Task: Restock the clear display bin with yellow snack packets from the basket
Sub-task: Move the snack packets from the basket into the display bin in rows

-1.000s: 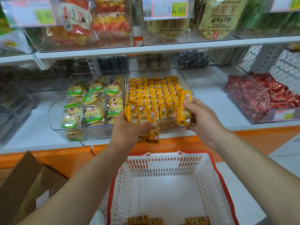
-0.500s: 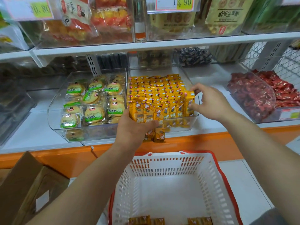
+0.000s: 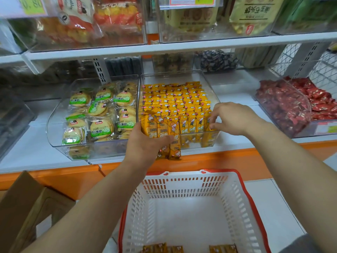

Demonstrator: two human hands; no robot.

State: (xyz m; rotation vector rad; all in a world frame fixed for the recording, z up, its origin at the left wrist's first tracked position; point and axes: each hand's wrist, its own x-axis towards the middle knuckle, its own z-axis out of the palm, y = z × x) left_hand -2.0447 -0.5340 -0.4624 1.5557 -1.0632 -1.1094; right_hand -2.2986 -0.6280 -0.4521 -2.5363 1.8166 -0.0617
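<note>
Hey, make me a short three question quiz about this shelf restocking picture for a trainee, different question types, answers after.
1. True or false: the left hand grips several yellow snack packets at the clear display bin's front.
2. What fills the bin directly left of it? A red sweets; B green-labelled round biscuits; C seeds.
3. Fill in: the packets in the white basket lie on the side ___ the person.
Key: 1 true; 2 B; 3 nearest.
</note>
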